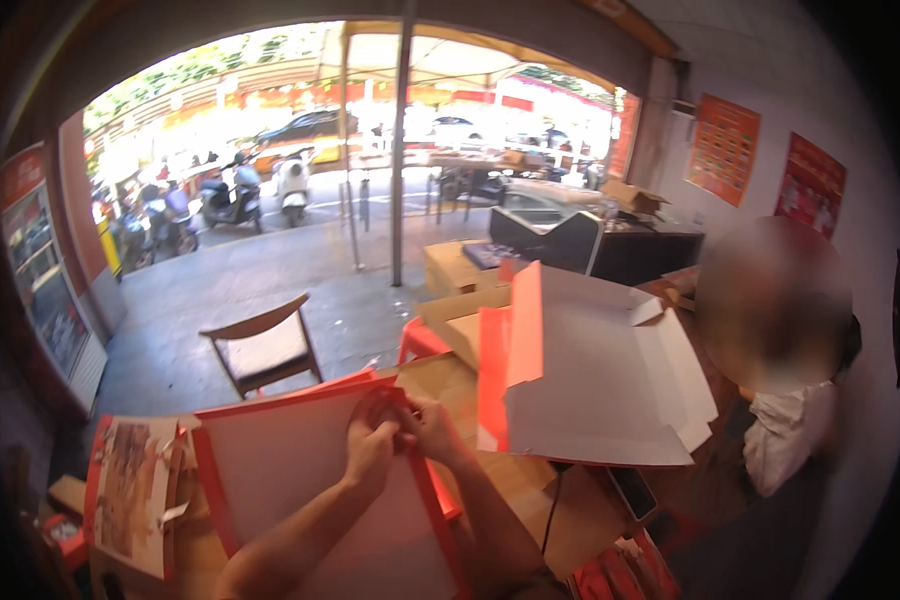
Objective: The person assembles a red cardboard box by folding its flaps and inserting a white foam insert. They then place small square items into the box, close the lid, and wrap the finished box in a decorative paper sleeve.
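A cardboard box blank [270, 450] with a white inside and red edges lies spread in front of me. My left hand [372, 440] is closed at its far right corner. Right beside it, my right hand [428, 428] is closed on the same red corner, and the two sets of fingers meet there. Whatever detail sits between the fingertips is hidden. On the left, a flap [135, 490] with a printed picture stands out, small tabs along its side. A second unfolded box blank [610, 370], grey-white inside with red flaps, rests on the table to the right.
A phone [633, 492] and a black cable [553, 510] lie near the second blank. Brown cartons [460, 270] are stacked beyond it, close to a red stool [420, 340]. A wooden chair [260, 345] stands ahead. Another person [785, 430] is at the right.
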Action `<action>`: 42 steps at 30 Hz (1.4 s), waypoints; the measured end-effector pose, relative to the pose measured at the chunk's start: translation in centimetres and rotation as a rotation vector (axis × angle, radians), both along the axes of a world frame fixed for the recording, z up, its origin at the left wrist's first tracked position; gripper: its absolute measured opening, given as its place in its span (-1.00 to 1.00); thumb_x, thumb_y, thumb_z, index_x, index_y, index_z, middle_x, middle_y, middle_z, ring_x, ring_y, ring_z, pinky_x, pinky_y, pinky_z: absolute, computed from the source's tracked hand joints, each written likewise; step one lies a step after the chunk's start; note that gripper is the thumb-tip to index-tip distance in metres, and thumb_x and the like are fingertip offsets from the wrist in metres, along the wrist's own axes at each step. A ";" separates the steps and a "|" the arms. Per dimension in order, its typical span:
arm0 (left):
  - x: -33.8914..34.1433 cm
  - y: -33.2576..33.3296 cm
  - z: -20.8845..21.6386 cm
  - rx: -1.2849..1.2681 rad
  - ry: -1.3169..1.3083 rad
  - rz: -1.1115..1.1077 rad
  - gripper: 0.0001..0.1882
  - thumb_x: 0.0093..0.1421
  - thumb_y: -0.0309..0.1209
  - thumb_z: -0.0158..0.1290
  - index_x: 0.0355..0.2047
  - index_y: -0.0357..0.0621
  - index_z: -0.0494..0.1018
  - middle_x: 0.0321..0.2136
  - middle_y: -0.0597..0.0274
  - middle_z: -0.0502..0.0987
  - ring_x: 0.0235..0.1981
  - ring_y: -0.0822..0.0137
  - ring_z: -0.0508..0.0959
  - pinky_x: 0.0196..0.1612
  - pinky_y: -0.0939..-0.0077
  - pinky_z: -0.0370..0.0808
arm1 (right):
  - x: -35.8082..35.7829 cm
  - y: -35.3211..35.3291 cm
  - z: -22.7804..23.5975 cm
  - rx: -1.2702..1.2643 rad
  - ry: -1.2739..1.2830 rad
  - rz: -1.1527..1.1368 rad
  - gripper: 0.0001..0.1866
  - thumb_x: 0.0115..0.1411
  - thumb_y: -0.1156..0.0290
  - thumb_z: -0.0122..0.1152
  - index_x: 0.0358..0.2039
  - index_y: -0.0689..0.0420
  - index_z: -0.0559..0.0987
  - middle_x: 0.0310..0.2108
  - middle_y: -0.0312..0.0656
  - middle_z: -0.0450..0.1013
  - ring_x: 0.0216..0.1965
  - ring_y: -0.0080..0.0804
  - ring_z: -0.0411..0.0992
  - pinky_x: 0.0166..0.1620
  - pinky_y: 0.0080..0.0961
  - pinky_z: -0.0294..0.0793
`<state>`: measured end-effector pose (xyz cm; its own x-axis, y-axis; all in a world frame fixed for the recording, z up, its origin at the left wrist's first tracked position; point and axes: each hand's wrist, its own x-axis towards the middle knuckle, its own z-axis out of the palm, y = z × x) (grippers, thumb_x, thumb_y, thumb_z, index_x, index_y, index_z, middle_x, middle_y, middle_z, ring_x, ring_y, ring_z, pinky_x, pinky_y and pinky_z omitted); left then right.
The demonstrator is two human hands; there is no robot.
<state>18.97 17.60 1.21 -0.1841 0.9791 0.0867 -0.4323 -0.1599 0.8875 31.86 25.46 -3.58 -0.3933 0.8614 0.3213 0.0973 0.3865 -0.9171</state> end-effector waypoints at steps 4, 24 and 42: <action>-1.6 0.5 -1.2 -0.118 -0.079 -0.007 -0.43 0.23 -0.71 -0.09 0.26 -0.21 0.42 0.12 0.11 0.59 -0.45 0.38 0.58 -0.44 0.50 0.55 | -1.2 -0.5 0.1 -0.018 -0.032 -0.030 -0.69 0.56 0.27 0.11 -0.08 0.27 0.66 -0.46 -0.37 0.53 -0.43 -0.72 0.41 -0.40 -0.57 0.44; -3.3 -0.7 -2.5 -0.295 0.064 -0.047 -0.49 0.27 -0.59 -0.01 0.25 -0.17 0.35 -0.11 0.08 0.60 -0.63 0.33 0.49 -0.62 0.40 0.43 | -1.2 -1.4 0.8 0.095 -0.113 -0.094 -0.63 0.55 0.16 0.11 -0.03 0.25 0.65 -0.38 -0.08 0.64 -0.34 -0.53 0.55 -0.26 -0.35 0.55; -6.6 -3.9 -3.2 0.472 1.519 -0.439 -0.57 0.20 -0.38 0.26 0.09 -0.14 0.60 -0.28 0.02 0.73 -0.42 0.11 0.75 -0.33 0.28 0.67 | 0.0 -1.2 -0.2 0.101 -0.321 -0.085 -0.62 0.11 0.55 0.19 -0.03 0.31 0.63 -0.13 0.25 0.63 0.01 0.20 0.60 0.06 -0.08 0.57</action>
